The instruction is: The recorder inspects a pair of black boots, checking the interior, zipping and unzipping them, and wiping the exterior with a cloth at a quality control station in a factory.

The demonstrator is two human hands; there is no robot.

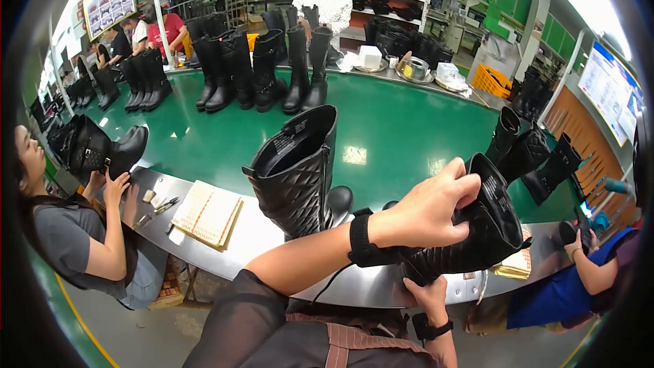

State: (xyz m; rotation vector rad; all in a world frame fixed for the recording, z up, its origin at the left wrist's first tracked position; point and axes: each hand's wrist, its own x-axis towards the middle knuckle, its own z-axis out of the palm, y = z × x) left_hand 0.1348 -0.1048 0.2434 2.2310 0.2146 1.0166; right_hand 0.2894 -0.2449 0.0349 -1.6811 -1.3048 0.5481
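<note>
A tall black boot (473, 252) is tilted over the metal edge of the bench, its open top facing up and right. My left hand (429, 208) reaches across from the left, fingers curled closed against the upper side of the boot's shaft; the exact spot they pinch is partly hidden. Lower down, my right hand (429, 296) grips the same boot near its ankle, thumb on the outside. Just left of my left hand stands another black boot (293, 184), upright, with a quilted shaft and a side zipper.
Left of me lies a stack of patterned cloth or paper (208, 212) beside small tools (163, 206). Co-workers handle boots at both sides. Several black boots (296, 71) line the far side of the green table (381, 123); more boots (538, 153) stand at right.
</note>
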